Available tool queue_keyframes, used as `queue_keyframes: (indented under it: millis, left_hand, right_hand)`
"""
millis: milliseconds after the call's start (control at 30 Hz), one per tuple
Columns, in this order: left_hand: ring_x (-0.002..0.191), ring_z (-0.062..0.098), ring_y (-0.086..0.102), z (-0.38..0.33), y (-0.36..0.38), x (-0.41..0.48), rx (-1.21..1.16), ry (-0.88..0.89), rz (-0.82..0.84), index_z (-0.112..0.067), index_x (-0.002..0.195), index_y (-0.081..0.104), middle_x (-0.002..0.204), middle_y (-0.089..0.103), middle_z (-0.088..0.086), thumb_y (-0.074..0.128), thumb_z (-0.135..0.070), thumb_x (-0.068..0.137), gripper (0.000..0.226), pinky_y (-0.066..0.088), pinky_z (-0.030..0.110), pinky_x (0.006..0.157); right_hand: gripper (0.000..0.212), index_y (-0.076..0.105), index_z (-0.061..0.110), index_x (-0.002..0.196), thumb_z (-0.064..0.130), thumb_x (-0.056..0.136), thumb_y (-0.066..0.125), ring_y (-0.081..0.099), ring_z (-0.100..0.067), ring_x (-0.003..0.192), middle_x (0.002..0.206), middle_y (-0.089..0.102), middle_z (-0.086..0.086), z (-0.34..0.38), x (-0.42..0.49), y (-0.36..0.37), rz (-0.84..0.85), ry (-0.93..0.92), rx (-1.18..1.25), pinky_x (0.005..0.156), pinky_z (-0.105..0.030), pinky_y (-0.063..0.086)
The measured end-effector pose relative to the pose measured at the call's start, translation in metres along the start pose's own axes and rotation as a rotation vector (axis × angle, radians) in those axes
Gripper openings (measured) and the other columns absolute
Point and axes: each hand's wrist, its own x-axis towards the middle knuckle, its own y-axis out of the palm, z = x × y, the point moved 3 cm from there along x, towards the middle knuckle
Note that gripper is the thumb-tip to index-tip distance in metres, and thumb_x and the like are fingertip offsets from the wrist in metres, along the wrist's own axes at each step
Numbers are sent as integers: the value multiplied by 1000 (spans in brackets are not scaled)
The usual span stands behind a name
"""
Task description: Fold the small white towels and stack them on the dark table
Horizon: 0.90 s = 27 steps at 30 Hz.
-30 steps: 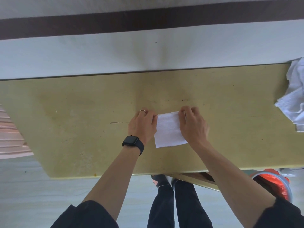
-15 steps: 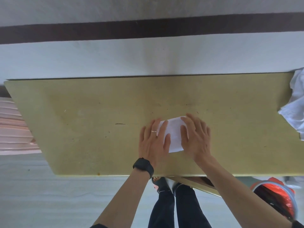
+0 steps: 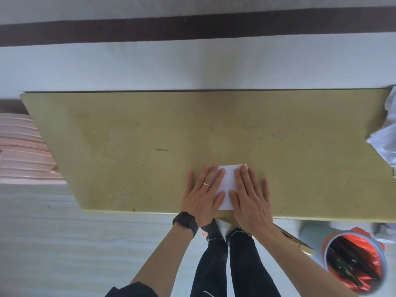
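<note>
Nothing legible is showing anywhere: the small white folded towel (image 3: pixel 228 181) at lower centre is showing only plain cloth, and the black wristwatch (image 3: pixel 186 221) just below-left of it is showing a dark, unreadable face.

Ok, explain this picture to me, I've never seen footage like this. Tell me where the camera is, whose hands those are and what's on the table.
No machine here: a person wears one camera on the head, so it looks down at their own arms and legs. The left hand, with a ring and a black wristwatch, and the right hand lie flat, fingers straight, pressing a small folded white towel onto the table near its front edge. Nothing is gripped. At the table's right edge lies a heap of crumpled white cloth, probably more towels. A bin with a red liner stands on the floor, lower right.
</note>
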Motion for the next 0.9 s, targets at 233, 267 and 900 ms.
queue_keyframes:
  millis: [233, 267, 900]
  left_hand:
    - [121, 28, 45, -12, -34, -3, -301, -675, -46, -18, 132, 46, 133, 52, 6, 50, -53, 93, 53, 36, 41, 99]
    - [118, 27, 46, -16, -37, 1, -339, -784, -18, -17, 127, 48, 127, 55, 5, 51, -53, 92, 50, 38, 40, 96]
    - [87, 10, 65, -20, -93, 1, -1137, -788, -56, -16, 106, 72, 94, 72, -8, 73, -26, 87, 21, 49, 18, 75]
  right_hand:
    - [56, 39, 23, 142, 46, 93, 56, 41, -26, 126, 140, 45, -2, -1, 1, -44, -71, 484, 396, 103, -44, 38]
    - [57, 42, 22, 138, 46, 90, 60, 46, -26, 121, 133, 49, -1, -2, 7, -46, -25, 582, 446, 98, -43, 42]
    - [12, 63, 23, 98, 34, 94, 61, 64, -15, 86, 92, 69, 6, -1, 15, -101, 153, 529, 902, 62, -24, 43]
